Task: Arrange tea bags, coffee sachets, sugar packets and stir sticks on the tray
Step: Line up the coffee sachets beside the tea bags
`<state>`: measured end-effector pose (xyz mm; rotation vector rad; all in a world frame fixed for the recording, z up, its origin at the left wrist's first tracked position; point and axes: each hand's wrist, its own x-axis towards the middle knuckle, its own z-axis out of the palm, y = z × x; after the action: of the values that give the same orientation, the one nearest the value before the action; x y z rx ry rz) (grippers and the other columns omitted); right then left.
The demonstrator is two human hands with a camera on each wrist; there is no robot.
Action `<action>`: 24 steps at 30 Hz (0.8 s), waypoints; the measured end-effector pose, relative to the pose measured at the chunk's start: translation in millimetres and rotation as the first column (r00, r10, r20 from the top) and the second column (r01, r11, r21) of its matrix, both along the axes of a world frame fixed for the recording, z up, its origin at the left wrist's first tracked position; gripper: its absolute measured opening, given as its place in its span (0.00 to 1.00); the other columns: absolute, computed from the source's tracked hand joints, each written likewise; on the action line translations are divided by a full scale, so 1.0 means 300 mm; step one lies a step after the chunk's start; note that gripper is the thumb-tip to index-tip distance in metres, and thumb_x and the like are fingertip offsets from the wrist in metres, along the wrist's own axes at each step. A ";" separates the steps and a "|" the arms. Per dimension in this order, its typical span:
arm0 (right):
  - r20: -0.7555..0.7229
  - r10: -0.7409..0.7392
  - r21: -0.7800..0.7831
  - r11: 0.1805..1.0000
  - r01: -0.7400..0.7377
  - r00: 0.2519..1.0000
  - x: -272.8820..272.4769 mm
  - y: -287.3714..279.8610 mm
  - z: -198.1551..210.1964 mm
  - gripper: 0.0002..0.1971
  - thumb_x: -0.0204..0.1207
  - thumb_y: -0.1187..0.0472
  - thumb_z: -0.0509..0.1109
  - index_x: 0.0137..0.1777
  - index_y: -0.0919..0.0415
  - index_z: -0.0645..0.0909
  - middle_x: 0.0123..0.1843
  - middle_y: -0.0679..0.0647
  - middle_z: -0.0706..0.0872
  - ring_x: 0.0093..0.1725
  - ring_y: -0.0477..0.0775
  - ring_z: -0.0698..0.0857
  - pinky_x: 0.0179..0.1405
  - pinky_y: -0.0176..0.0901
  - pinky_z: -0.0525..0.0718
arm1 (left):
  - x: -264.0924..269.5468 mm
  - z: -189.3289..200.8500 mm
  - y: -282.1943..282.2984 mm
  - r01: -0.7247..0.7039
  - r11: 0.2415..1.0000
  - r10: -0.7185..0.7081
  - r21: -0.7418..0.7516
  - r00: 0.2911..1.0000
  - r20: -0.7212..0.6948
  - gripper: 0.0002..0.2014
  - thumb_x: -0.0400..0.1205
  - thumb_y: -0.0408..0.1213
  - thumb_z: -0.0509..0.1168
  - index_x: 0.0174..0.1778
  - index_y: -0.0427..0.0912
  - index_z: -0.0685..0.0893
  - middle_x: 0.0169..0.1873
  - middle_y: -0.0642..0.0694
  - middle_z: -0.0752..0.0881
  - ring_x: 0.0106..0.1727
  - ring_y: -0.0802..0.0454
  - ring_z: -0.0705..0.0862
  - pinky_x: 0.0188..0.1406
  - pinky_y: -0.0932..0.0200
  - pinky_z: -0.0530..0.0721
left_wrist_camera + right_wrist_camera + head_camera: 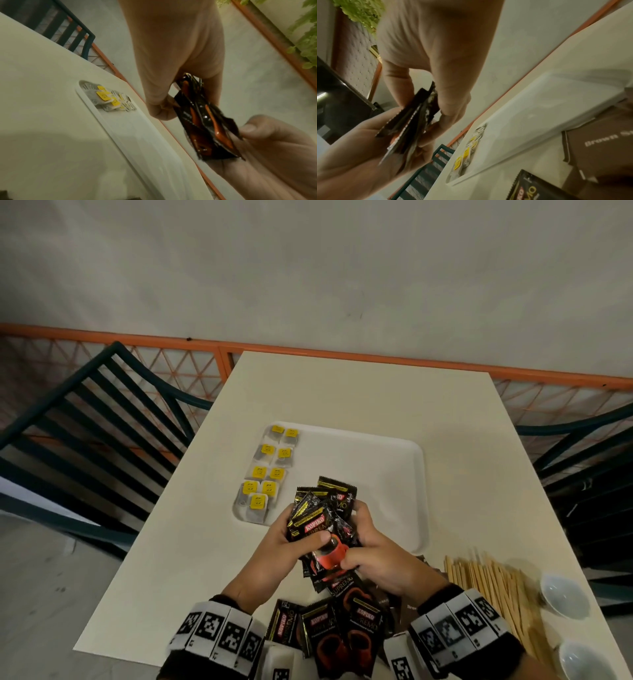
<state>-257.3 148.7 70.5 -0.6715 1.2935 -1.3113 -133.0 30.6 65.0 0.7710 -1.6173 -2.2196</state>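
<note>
Both my hands hold one bunch of black-and-red coffee sachets [322, 518] just above the near edge of the white tray [421, 474]. My left hand [306, 525] grips the bunch from the left with its thumb on top. My right hand [356, 537] grips it from the right, thumb on the lower sachet. The left wrist view shows the bunch [205, 128] edge-on between the two hands. Yellow-tagged tea bags [267, 474] lie in two rows along the tray's left end. More coffee sachets [342, 628] lie on the table near me.
Wooden stir sticks [489, 587] lie in a heap at the right, beside two small white bowls [561, 594]. Brown sugar packets [599, 146] sit under my right wrist. Dark chairs [85, 422] flank the cream table [342, 392], with an orange railing [308, 350] behind.
</note>
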 end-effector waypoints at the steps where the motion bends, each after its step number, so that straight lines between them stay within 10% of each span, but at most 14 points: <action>1: 0.012 -0.002 0.001 1.000 0.002 1.000 -0.007 0.002 -0.004 0.39 0.60 0.75 0.64 0.67 0.43 0.58 0.61 0.59 0.73 0.57 0.57 0.83 0.55 0.52 0.84 | -0.001 0.003 0.000 -0.020 0.999 0.021 0.027 1.000 -0.016 0.22 0.68 0.31 0.74 0.57 0.51 0.81 0.52 0.42 0.89 0.56 0.44 0.87 0.56 0.51 0.85; 10: 0.116 -0.301 -0.013 0.952 0.305 0.946 -0.030 -0.008 -0.024 0.06 0.68 0.74 0.70 0.42 0.65 0.84 0.42 0.56 0.90 0.46 0.55 0.88 0.46 0.40 0.87 | 0.004 0.009 -0.040 -0.232 0.957 0.256 0.172 0.957 -0.136 0.22 0.69 0.30 0.70 0.59 0.47 0.81 0.49 0.44 0.90 0.52 0.45 0.88 0.51 0.53 0.88; 14: 0.224 -0.422 -0.038 0.897 0.441 0.878 -0.063 -0.020 0.003 0.08 0.66 0.66 0.69 0.44 0.67 0.83 0.43 0.58 0.91 0.44 0.54 0.89 0.41 0.41 0.88 | 0.037 0.010 -0.133 -0.252 0.938 0.290 0.236 0.947 -0.140 0.35 0.59 0.41 0.81 0.63 0.41 0.79 0.51 0.40 0.90 0.52 0.41 0.88 0.41 0.52 0.88; 17: 0.318 -0.423 -0.066 0.883 0.465 0.848 -0.055 -0.062 0.039 0.09 0.62 0.61 0.73 0.42 0.63 0.86 0.44 0.59 0.90 0.44 0.54 0.89 0.41 0.43 0.89 | 0.045 0.014 -0.184 -0.211 0.946 0.244 0.245 0.963 -0.112 0.22 0.72 0.29 0.70 0.63 0.41 0.78 0.46 0.42 0.91 0.47 0.44 0.90 0.35 0.55 0.87; 24: -0.026 -0.283 0.141 0.949 0.283 0.959 0.083 -0.249 0.044 0.02 0.78 0.66 0.65 0.45 0.64 0.76 0.49 0.59 0.85 0.46 0.56 0.88 0.45 0.48 0.90 | 0.043 0.026 -0.233 -0.084 0.971 0.100 0.226 0.993 -0.059 0.22 0.75 0.41 0.65 0.66 0.41 0.77 0.55 0.40 0.89 0.56 0.44 0.88 0.45 0.55 0.88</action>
<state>-232.3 74.0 83.8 -0.3978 1.5143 -1.4288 -119.9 -39.3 72.9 0.7973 -1.2879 -2.3591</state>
